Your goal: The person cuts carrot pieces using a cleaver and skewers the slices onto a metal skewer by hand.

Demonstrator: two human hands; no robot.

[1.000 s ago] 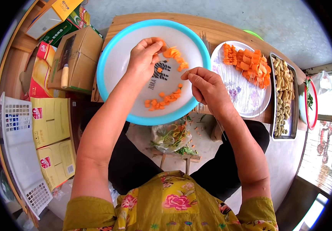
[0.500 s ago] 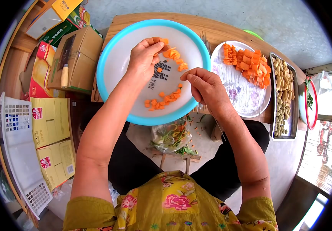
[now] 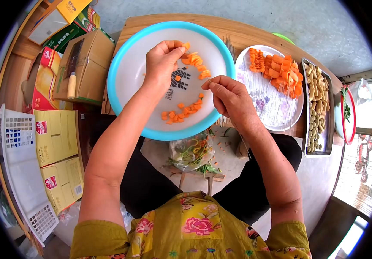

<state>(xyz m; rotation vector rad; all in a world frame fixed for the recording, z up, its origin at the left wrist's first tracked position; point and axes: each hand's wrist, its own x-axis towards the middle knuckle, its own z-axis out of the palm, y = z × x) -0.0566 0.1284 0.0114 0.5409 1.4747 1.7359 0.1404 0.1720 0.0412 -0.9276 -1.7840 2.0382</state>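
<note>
A white plate with a blue rim (image 3: 127, 73) lies on the wooden table in front of me, with orange carrot pieces (image 3: 182, 112) scattered on it. My left hand (image 3: 162, 64) hovers over the plate and pinches a carrot piece (image 3: 186, 45) at its fingertips. My right hand (image 3: 230, 97) pinches a thin skewer (image 3: 207, 80) that points toward my left hand, with a few carrot pieces (image 3: 196, 62) threaded on it between the two hands.
To the right, a flowered plate (image 3: 272, 110) carries finished carrot skewers (image 3: 278, 71); beyond it a metal tray (image 3: 317, 108) holds pale skewered pieces. Cardboard boxes (image 3: 86, 64) with a knife (image 3: 72, 82) stand left. A bag of peelings (image 3: 192, 153) lies on the floor.
My left hand has shifted slightly up and away, bringing a carrot piece to the skewer's tip. My right hand has stayed nearly still.
</note>
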